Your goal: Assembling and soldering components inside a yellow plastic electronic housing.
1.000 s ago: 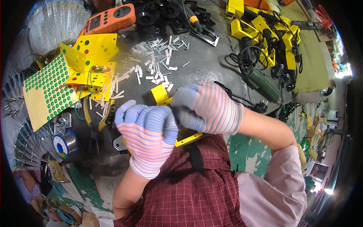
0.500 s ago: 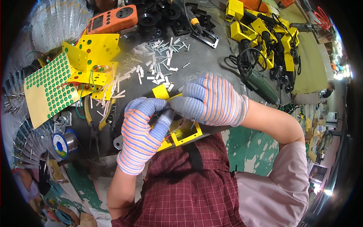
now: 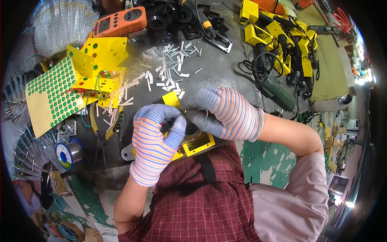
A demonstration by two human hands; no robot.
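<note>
Far left on the bench: yellow sheet of green dot stickers [image 3: 52, 94], w/ a solder spool [image 3: 67, 153] below it nr the bench edge. Next over, yellow perforated plates [image 3: 94, 66] w/ wires on top, an orange meter [image 3: 119, 24] behind them, and yellow-handled pliers [image 3: 102, 125] lying just left of my wrist.

My left hand [image 3: 155, 139], striped glove, is curled shut around the yellow bracket part [image 3: 197, 143], thumb and fingers wrapping its left side. The part sits between both hands, close to my chest, over the bench's front edge. A dark round piece sits in the middle of it; can't tell exactly what.

My right hand [image 3: 225, 113], same glove, is closed too, fingertips pinched on the part's top, touching my left fingers.

Behind the hands: scattered small white pieces [image 3: 169, 60]. Far right: yellow tool bodies [image 3: 282, 38] and a green power tool [image 3: 278, 90] w/ black cable.
</note>
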